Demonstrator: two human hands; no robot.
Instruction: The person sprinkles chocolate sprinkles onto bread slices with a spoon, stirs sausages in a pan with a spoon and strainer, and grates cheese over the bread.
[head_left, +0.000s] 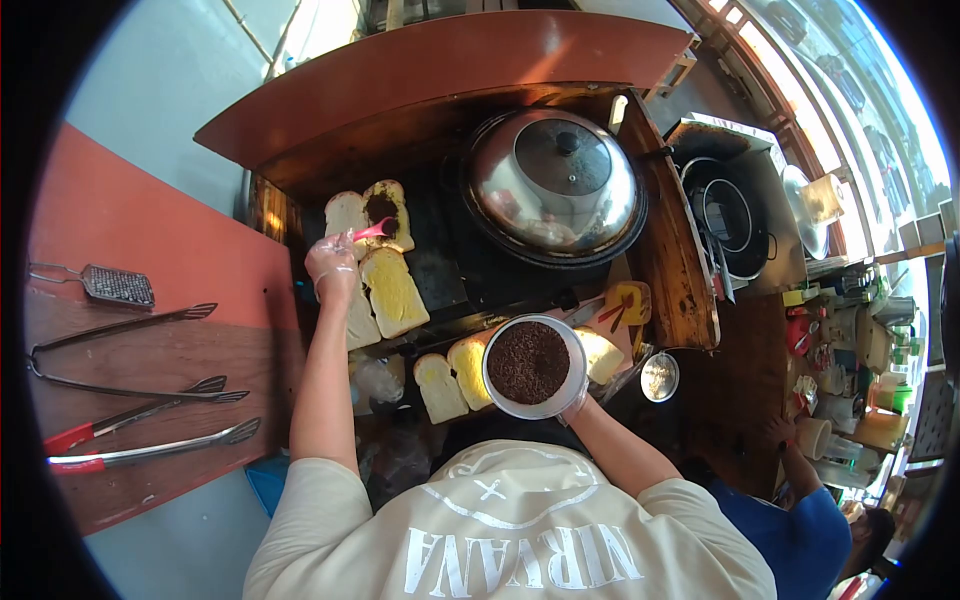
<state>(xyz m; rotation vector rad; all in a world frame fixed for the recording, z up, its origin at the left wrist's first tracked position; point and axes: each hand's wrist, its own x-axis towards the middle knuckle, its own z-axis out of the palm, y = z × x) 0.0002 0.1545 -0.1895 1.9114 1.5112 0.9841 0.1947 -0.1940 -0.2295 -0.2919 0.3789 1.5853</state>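
Note:
My left hand [333,268], in what looks like a clear plastic glove, grips a pink spoon [374,231] whose bowl is over a bread slice [402,226]. Dark chocolate sprinkles [381,208] lie on that slice. Below it is another slice with a yellow spread [394,292], and a plain slice [344,212] sits to its left. My right hand [574,408] holds a round tub [577,372] of chocolate sprinkles [530,360] from its near right side; most of its fingers are hidden beneath the tub. More bread [440,388] lies beside the tub.
A large pan with a domed lid [557,190] stands right of the bread. Tongs [130,395] and a grater [118,285] lie on the left board. An open tin [659,377] is right of the tub. A person in a blue shirt [790,530] is at lower right.

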